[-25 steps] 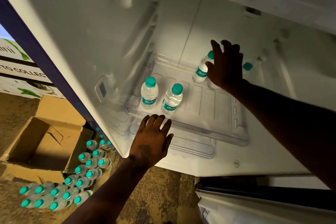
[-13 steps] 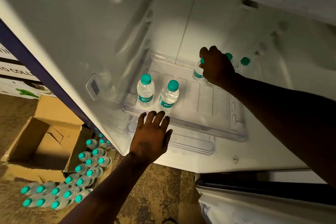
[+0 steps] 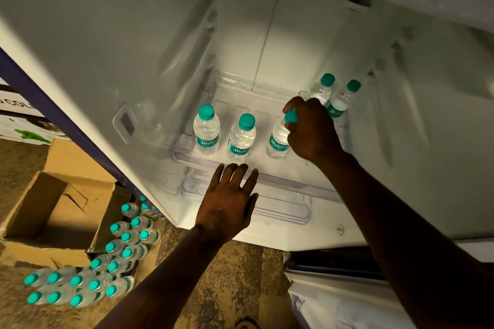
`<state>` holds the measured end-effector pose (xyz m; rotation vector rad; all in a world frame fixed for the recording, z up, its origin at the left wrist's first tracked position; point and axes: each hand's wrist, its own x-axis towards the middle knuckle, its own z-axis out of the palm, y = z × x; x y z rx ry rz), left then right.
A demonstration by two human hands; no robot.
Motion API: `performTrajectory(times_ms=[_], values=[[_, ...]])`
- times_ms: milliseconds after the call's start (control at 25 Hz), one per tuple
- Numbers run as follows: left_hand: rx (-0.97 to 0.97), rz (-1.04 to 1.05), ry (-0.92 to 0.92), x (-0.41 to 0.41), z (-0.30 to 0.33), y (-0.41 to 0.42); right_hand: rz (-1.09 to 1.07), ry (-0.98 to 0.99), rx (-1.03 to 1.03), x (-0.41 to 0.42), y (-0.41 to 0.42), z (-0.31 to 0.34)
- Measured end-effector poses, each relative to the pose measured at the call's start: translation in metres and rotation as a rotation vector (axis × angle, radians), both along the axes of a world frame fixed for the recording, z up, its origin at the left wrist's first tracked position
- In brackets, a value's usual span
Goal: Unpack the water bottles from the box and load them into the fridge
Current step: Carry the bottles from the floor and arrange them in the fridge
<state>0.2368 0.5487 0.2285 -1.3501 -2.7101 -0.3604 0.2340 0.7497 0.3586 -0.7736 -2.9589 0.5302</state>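
My right hand grips a small water bottle by its teal cap and neck, tilted, at the front of the clear fridge shelf. Two upright bottles stand to its left on the shelf, one at the far left and one beside it. Two more bottles stand at the back right corner. My left hand is flat with spread fingers, its fingertips at the shelf's front edge. The open cardboard box sits on the floor at left, with nothing visible inside it.
Several bottles with teal caps lie on the brown floor beside the box. The blue-edged fridge door stands open at left. A clear drawer sits under the shelf. A lower white compartment shows at bottom right.
My right hand closed on a bottle at the back of the shelf and brought it forward next to the two front bottles. My left hand stayed at the shelf's front edge.
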Motion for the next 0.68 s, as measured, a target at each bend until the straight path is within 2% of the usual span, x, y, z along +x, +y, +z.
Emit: performTrajectory(times_ms=[480, 680], values=[[-0.063, 0.021, 0.0, 0.002, -0.004, 0.007, 0.02, 0.002, -0.058, 0.017, -0.024, -0.008], [-0.049, 0.019, -0.007, 0.006, -0.004, 0.007, 0.049, -0.196, -0.033, 0.014, -0.007, 0.031]])
